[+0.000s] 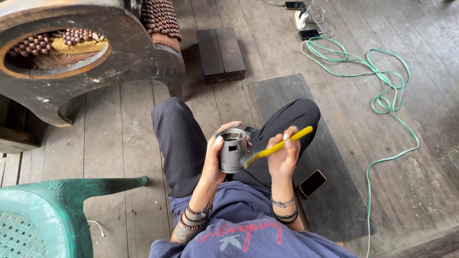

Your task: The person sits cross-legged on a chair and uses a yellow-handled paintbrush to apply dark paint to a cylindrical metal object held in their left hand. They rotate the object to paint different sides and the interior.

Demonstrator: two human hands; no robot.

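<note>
The person is sitting over a wooden plank floor (119, 124), knees apart in dark trousers; the left hand (216, 160) is wrapping its grip closed around a metal cylinder (232, 150), a hollow silver part with an open top and a small square hole in its side, held upright above the lap; the right hand (283, 155), just beside the cylinder, is closing its grip on a yellow-handled brush (277, 147), whose bristle end is touching the cylinder's side wall; a dark phone (312, 183) is lying on a dark board (291, 93) near the right hand; a green cable (382, 95) is looping well beyond the cylinder; a green plastic chair (43, 215) is standing well off on the left hand's side.
</note>
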